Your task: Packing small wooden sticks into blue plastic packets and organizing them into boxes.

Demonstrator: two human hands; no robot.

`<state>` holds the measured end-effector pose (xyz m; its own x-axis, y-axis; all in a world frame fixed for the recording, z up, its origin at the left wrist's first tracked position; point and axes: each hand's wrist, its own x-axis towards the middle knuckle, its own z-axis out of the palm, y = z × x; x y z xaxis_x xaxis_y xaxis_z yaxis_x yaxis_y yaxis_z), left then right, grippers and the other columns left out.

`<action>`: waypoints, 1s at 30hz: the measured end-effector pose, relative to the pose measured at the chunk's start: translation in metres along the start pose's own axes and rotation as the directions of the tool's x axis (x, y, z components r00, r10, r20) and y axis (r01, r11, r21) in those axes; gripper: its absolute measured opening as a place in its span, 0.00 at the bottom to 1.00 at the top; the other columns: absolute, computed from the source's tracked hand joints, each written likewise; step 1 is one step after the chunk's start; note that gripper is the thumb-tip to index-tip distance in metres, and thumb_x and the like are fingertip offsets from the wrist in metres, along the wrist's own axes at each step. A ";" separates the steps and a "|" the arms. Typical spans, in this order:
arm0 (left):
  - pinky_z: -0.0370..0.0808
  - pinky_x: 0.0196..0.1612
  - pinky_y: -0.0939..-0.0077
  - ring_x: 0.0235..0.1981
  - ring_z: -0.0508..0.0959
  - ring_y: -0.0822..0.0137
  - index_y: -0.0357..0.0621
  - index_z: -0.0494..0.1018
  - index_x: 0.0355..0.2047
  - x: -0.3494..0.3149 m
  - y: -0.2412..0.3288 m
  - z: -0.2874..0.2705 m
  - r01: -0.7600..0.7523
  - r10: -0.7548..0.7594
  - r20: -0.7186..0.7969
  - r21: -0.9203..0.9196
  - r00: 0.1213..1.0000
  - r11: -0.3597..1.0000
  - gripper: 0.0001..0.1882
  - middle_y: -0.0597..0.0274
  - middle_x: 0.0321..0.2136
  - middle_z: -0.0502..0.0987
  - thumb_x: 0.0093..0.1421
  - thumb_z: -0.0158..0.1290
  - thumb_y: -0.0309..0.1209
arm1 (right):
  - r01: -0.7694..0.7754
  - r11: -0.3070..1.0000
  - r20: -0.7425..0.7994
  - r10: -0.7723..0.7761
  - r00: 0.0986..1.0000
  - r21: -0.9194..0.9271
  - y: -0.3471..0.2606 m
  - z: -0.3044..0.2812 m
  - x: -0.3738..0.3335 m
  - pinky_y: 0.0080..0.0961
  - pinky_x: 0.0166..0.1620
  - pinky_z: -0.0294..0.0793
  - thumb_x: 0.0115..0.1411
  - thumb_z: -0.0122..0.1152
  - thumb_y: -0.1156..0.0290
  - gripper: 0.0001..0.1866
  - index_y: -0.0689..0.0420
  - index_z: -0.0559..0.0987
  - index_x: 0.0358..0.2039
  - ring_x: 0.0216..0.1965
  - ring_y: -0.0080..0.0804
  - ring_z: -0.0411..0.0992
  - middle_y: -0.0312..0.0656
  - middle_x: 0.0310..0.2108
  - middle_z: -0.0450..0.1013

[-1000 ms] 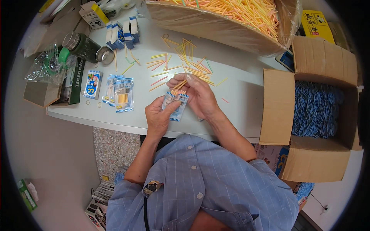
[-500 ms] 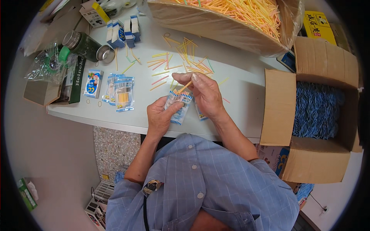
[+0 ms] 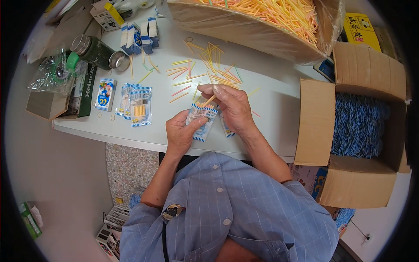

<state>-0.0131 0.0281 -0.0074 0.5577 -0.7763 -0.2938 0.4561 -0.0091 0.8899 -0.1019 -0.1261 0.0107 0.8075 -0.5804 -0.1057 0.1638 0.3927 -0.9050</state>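
Note:
My left hand (image 3: 178, 134) is closed on a small clear packet (image 3: 200, 126) with blue-and-white striped ends, its thumb across the front. Tips of several thin sticks show at the packet's upper opening. Between thumb and fingers, my right hand (image 3: 235, 109) pinches a thin orange stick (image 3: 210, 100), slanted with its lower end at that opening. Partly hidden beneath the right hand, another packet (image 3: 228, 131) lies on the table. Just beyond both hands are scattered loose yellow, pink and orange sticks (image 3: 224, 79).
Filled packets (image 3: 140, 109) lie on the left beside a small blue-and-white box (image 3: 105, 95). Behind them are stacked packs (image 3: 132, 38) and a dark green flask (image 3: 94, 51). A large carton (image 3: 248, 32) of sticks stands at the back; an open carton (image 3: 317, 122) of blue cords is at right.
My right hand has dipped slightly, bringing the orange stick lower and closer into the packet's opening. My left hand and the packet have hardly moved.

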 end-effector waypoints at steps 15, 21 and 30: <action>0.77 0.41 0.82 0.36 0.79 0.77 0.31 0.78 0.47 -0.001 -0.002 0.001 -0.022 0.022 0.002 0.036 1.000 0.999 0.16 0.60 0.38 0.83 0.59 0.63 0.24 | -0.037 0.999 -0.126 0.034 0.991 -0.024 -0.001 0.003 -0.003 0.27 0.53 0.73 0.65 0.60 0.67 0.16 0.68 0.82 0.43 0.46 0.31 0.75 0.47 0.44 0.79; 0.78 0.42 0.81 0.36 0.80 0.76 0.31 0.77 0.47 0.000 -0.003 0.000 -0.016 0.017 -0.026 0.024 1.000 1.000 0.16 0.59 0.38 0.83 0.58 0.62 0.22 | -0.065 0.972 0.007 0.068 0.998 -0.228 0.002 0.002 -0.004 0.26 0.51 0.73 0.65 0.59 0.69 0.14 0.67 0.83 0.43 0.46 0.30 0.75 0.46 0.44 0.79; 0.78 0.43 0.80 0.37 0.80 0.75 0.29 0.75 0.49 0.003 -0.007 -0.002 -0.053 0.050 -0.069 -0.036 0.996 0.998 0.18 0.57 0.40 0.82 0.59 0.62 0.21 | 0.074 0.951 0.135 -0.035 0.990 -0.300 0.005 -0.003 -0.003 0.31 0.59 0.69 0.68 0.55 0.68 0.17 0.65 0.77 0.53 0.55 0.34 0.72 0.49 0.52 0.75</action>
<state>-0.0132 0.0273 -0.0152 0.6264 -0.7305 -0.2719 0.4504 0.0545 0.8912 -0.1053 -0.1248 0.0053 0.8705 -0.4919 -0.0175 0.0460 0.1166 -0.9921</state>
